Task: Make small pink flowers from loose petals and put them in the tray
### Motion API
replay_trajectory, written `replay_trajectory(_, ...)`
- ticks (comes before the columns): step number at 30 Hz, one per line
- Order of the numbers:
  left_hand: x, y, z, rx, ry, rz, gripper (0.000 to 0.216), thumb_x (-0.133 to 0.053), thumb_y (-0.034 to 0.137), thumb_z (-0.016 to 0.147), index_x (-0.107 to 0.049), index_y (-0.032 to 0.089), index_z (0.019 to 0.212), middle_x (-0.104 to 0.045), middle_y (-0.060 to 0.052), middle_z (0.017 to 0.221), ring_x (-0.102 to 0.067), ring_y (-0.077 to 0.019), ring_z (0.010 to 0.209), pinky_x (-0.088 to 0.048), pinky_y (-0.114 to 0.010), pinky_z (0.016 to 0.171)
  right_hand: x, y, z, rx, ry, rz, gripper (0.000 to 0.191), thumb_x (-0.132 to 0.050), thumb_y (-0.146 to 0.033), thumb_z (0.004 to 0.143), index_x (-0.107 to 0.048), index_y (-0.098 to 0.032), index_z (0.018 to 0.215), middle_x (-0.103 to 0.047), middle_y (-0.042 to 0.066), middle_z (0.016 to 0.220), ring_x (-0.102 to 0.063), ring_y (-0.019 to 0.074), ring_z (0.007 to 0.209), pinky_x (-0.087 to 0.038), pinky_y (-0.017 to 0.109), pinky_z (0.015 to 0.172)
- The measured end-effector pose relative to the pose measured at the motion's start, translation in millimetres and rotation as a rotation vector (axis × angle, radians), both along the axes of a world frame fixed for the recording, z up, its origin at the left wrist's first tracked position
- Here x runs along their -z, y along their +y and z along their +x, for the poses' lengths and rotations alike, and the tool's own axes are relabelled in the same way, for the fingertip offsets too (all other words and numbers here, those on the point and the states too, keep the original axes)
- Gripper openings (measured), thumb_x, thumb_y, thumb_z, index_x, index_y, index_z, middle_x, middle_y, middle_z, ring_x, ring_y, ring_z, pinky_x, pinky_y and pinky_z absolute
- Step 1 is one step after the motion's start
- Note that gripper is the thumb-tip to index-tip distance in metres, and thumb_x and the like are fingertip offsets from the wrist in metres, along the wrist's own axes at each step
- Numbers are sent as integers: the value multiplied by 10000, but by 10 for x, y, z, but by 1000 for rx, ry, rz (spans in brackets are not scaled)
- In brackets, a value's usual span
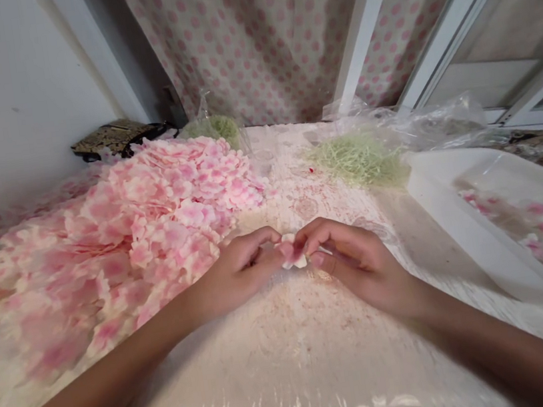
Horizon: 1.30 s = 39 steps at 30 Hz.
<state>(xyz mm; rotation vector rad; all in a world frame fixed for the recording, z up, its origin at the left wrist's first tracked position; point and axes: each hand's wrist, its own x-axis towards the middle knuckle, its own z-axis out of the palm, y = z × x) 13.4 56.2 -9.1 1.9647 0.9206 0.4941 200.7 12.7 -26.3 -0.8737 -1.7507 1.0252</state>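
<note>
Over the middle of the table, my left hand (244, 261) pinches a small pink-and-white artificial flower (293, 254) between thumb and forefinger. From the other side, my right hand (352, 256) closes its fingertips on the same flower's right edge. Whether the right fingers also hold something thin, such as a stem, I cannot make out. A large heap of pink artificial petals (170, 197) spreads to the left, close beside my left hand. Beyond my right hand lies a pile of thin pale-green stems (359, 157).
On the right stands a white tray (468, 236) with several pink-and-white flowers (540, 226) in it. Clear plastic bags (441, 119) lie at the back right. Another bag with green pieces (220, 128) and a patterned purse (113, 137) sit at the back left. A dotted curtain (258, 37) hangs behind.
</note>
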Motion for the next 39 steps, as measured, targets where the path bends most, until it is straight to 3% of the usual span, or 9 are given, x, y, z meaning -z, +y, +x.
replay_trajectory(5,13,4,15,6,-3,66,271,-384,329,886,-439,162,680,-373,36,641,-381,-91,601,-314,-210,549,24,-12,5,124,-26,35,63,-471,-171,880,-522,-207,871,-585,30,957,-568,142,906,-452,288,781)
replay_trajectory(10,45,23,13,-4,47,81,344,-349,363,896,-432,156,633,-357,33,600,-364,-94,567,-286,-230,530,16,15,49,292,-22,-49,40,-570,-193,819,-543,-206,794,-597,-7,771,-575,121,732,-461,261,678)
replay_trajectory(15,73,-1,21,5,38,48,399,-337,359,897,-414,154,563,-298,47,518,-286,-72,483,-223,-224,466,-34,70,87,216,37,-209,107,-641,-228,761,-642,-222,869,-666,6,813,-631,132,763,-502,266,689)
replay_trajectory(19,100,-13,27,31,19,21,420,-368,364,887,-414,151,529,-286,49,493,-271,-63,460,-198,-217,437,-58,105,112,236,106,-237,70,-687,-194,696,-659,-205,759,-660,-1,729,-630,127,706,-513,260,661)
replay_trajectory(24,128,-3,26,107,-44,-9,408,-414,341,873,-330,157,518,-217,59,507,-206,-54,459,-155,-215,428,-35,106,78,83,91,-302,28,-683,-194,697,-658,-194,711,-641,29,972,-620,134,856,-500,254,712)
replay_trajectory(27,121,-6,28,105,-44,-49,409,-432,362,863,-333,157,523,-211,60,517,-207,-56,469,-154,-208,430,-4,92,41,83,83,-357,32,-657,-194,710,-626,-187,711,-647,9,796,-615,116,722,-490,244,643)
replay_trajectory(31,73,-18,34,46,-59,-81,326,-477,382,844,-448,153,614,-285,60,534,-275,-60,483,-203,-189,433,24,85,22,134,67,-267,40,-638,-202,730,-603,-189,717,-614,-8,716,-580,113,665,-462,243,610)
replay_trajectory(35,52,-9,31,27,-62,-44,271,-458,356,857,-519,150,692,-344,44,587,-336,-77,539,-265,-192,472,13,91,31,121,67,-164,35,-644,-186,740,-624,-201,714,-604,7,849,-580,130,827,-463,267,738)
replay_trajectory(39,88,-3,26,100,-82,-83,237,-458,321,859,-531,150,712,-346,42,597,-324,-79,550,-257,-201,488,22,97,39,-13,178,-359,27,-650,-198,745,-626,-203,758,-599,18,1037,-592,132,932,-472,272,789)
